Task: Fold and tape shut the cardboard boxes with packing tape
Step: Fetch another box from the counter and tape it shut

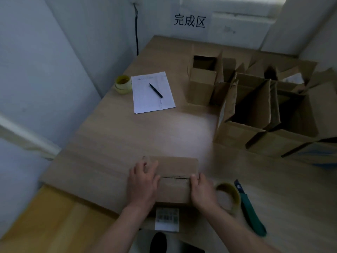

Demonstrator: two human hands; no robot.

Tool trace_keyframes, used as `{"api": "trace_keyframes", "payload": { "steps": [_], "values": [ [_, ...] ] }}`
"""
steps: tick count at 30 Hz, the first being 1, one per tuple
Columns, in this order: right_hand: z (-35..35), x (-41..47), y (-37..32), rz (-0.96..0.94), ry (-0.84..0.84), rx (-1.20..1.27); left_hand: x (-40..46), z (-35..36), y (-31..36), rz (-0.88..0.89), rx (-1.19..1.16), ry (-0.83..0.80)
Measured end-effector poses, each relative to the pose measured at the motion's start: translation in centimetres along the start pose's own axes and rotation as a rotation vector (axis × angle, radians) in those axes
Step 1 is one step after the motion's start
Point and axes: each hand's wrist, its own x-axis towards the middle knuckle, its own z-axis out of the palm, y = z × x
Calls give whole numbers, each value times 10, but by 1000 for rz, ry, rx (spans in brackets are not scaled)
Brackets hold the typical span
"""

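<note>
Hands on a small cardboard box (175, 179) at the near edge of the tabletop (113, 139). The left hand (143, 181) lies flat on the box's left side, fingers spread and relaxed. The right hand (201, 189) grips its right end, thumb at the flap seam. Just right of it lie a tape roll (228, 197) and a green-handled cutter (250, 210). Open boxes (255, 106) crowd the far right corner; paper (152, 92), a pen (156, 90) and stacked tape rolls (123, 84) sit toward the far left.
</note>
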Motion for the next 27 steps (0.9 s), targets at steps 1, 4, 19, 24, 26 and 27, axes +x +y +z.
{"api": "trace_keyframes", "payload": {
  "steps": [1,4,19,24,26,27],
  "values": [
    [-3,-1,-1,-16,-19,14,-6,1,4,63,40,-24],
    [-14,-1,-5,-43,-90,16,-17,3,9,53,124,-180],
    [-80,3,97,-628,-168,-1041,-3,-3,4,101,91,-334],
    [-93,-6,60,-460,-64,-180,24,-4,-15,217,116,-440],
    [-96,-17,34,-424,-62,216,36,-2,-15,267,134,-444],
    [-93,-22,22,-421,-91,330,41,0,-15,289,134,-442]
  ]
}}
